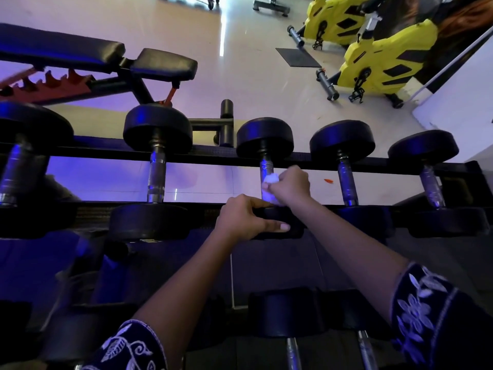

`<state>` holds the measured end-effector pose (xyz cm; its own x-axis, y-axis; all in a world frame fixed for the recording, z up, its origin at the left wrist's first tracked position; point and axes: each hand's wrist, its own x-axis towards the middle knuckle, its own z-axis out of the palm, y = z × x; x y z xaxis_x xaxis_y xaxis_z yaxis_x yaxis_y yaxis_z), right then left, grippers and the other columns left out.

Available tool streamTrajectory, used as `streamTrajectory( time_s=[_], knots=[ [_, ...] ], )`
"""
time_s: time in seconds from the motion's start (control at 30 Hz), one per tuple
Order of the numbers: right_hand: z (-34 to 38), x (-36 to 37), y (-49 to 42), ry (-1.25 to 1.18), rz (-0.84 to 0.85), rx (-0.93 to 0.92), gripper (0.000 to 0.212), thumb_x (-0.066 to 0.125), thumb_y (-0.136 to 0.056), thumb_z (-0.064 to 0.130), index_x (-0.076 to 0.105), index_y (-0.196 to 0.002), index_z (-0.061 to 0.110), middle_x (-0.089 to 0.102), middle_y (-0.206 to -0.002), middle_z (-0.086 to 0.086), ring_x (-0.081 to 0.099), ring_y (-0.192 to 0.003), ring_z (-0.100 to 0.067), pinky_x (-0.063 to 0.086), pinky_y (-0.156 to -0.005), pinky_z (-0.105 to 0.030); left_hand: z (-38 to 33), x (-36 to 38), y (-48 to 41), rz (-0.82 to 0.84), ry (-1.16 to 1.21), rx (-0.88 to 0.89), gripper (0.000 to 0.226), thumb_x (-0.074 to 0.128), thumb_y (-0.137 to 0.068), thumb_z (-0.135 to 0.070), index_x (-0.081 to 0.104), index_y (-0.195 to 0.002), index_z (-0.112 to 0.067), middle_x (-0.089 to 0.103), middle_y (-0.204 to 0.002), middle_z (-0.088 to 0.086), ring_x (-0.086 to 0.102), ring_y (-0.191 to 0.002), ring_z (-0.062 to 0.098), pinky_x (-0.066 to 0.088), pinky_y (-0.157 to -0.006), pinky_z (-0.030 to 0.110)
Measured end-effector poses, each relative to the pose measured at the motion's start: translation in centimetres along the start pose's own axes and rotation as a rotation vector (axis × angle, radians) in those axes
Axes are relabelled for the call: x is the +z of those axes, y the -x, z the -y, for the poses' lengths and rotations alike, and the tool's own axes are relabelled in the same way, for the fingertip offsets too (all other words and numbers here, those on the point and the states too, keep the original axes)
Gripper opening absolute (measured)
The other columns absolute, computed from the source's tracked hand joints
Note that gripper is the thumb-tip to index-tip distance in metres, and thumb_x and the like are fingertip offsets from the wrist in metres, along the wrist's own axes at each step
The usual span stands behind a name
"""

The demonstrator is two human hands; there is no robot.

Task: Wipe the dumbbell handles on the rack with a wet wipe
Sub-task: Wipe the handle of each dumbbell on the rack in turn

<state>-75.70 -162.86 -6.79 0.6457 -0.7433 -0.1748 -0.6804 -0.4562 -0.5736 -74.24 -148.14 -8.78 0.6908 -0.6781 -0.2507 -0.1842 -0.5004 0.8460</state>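
Saw a black rack [213, 154] carrying a row of dumbbells [157, 129], the third dumbbell [265, 137] from the left lying across its two rails. Found the left hand [242, 218] gripping that dumbbell's near head [292, 231], fingers curled over the top and thumb along the front. Found the right hand [292, 184] just beyond, clamped round that dumbbell's metal handle [266, 168] with a white wet wipe [269, 182] bunched between palm and steel.

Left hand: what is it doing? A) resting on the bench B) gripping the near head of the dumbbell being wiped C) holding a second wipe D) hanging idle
B: the left hand grips the near head of the dumbbell whose handle the right hand presses the wet wipe against.
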Motion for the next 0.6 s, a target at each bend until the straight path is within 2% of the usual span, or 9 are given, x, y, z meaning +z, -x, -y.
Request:
streamTrajectory(
  time_s=[0.07,0.13,0.2,0.27,0.33,0.4,0.47,0.5,0.6],
  knots=[
    [1.5,0.5,-1.7,-0.36,0.092,0.112,0.015,0.068,-0.078,0.017,0.058,-0.086,0.009,0.056,-0.079,-0.009,0.054,-0.066,-0.024,0.047,-0.059,-0.028,-0.1,0.0,0.1,-0.006,0.017,0.0,0.054,0.084,-0.045,-0.069,0.076,-0.092,-0.044,0.074,-0.078,-0.013,0.067,-0.08,0.001,0.058,-0.08,0.034],
    [2.1,0.3,-2.4,-0.811,0.307,0.259,0.003,0.054,-0.087,0.007,0.056,-0.088,0.008,0.054,-0.078,-0.014,0.054,-0.061,-0.026,0.055,-0.065,-0.043,-0.2,0.0,0.2,-0.01,0.025,-0.003,0.064,0.082,-0.042,-0.072,0.075,-0.098,-0.043,0.074,-0.08,-0.012,0.068,-0.08,0.002,0.058,-0.081,0.034],
    [1.2,-0.5,-1.7,-1.012,0.463,0.349,0.015,0.043,-0.092,0.007,0.058,-0.093,0.004,0.059,-0.083,-0.019,0.058,-0.068,-0.031,0.055,-0.075,-0.047,-0.2,0.0,0.2,0.001,0.025,-0.006,0.061,0.083,-0.043,-0.071,0.075,-0.097,-0.043,0.074,-0.08,-0.013,0.068,-0.08,0.002,0.058,-0.081,0.034],
    [0.0,-1.2,-0.7,-1.055,0.569,0.334,0.023,0.048,-0.085,0.011,0.059,-0.097,-0.006,0.061,-0.085,-0.024,0.063,-0.07,-0.032,0.057,-0.067,-0.037,-0.1,0.0,0.2,0.005,0.023,0.003,0.054,0.084,-0.046,-0.068,0.075,-0.094,-0.044,0.074,-0.08,-0.014,0.068,-0.081,0.001,0.058,-0.081,0.035],
    [-0.6,-1.3,-1.0,-1.042,0.649,0.312,0.026,0.047,-0.086,0.014,0.058,-0.095,-0.008,0.062,-0.088,-0.025,0.064,-0.074,-0.033,0.056,-0.064,-0.034,-0.1,0.0,0.2,-0.003,0.033,0.002,0.054,0.084,-0.046,-0.069,0.075,-0.093,-0.045,0.073,-0.079,-0.015,0.067,-0.081,0.0,0.058,-0.08,0.034],
    [-0.2,-1.2,-2.3,-1.118,0.623,0.391,0.028,0.037,-0.093,0.02,0.055,-0.093,-0.002,0.06,-0.099,-0.027,0.061,-0.083,-0.035,0.055,-0.076,-0.044,0.0,0.1,0.2,-0.009,0.032,-0.006,0.058,0.084,-0.045,-0.069,0.075,-0.096,-0.044,0.073,-0.079,-0.016,0.067,-0.08,-0.002,0.058,-0.08,0.033],
    [1.0,-0.8,-3.6,-1.131,0.566,0.399,0.028,0.033,-0.094,0.018,0.053,-0.099,-0.001,0.057,-0.099,-0.022,0.055,-0.081,-0.033,0.05,-0.085,-0.048,0.0,0.1,0.2,-0.004,0.03,-0.01,0.063,0.083,-0.044,-0.071,0.074,-0.1,-0.044,0.073,-0.079,-0.016,0.068,-0.078,-0.002,0.058,-0.08,0.033],
    [1.3,-0.4,-3.6,-1.118,0.558,0.386,0.029,0.031,-0.097,0.019,0.052,-0.101,-0.001,0.056,-0.095,-0.019,0.053,-0.077,-0.031,0.05,-0.083,-0.045,0.0,0.1,0.2,0.0,0.03,-0.007,0.063,0.082,-0.042,-0.073,0.074,-0.099,-0.045,0.073,-0.078,-0.016,0.068,-0.078,-0.001,0.058,-0.08,0.033],
    [0.2,-0.4,-1.9,-0.929,0.603,0.316,0.032,0.027,-0.103,0.025,0.05,-0.1,0.003,0.059,-0.09,-0.017,0.06,-0.072,-0.027,0.053,-0.061,-0.03,-0.1,-0.1,0.1,0.012,0.023,-0.004,0.063,0.076,-0.036,-0.078,0.072,-0.093,-0.053,0.073,-0.076,-0.016,0.068,-0.08,0.0,0.058,-0.079,0.035]
  ],
)
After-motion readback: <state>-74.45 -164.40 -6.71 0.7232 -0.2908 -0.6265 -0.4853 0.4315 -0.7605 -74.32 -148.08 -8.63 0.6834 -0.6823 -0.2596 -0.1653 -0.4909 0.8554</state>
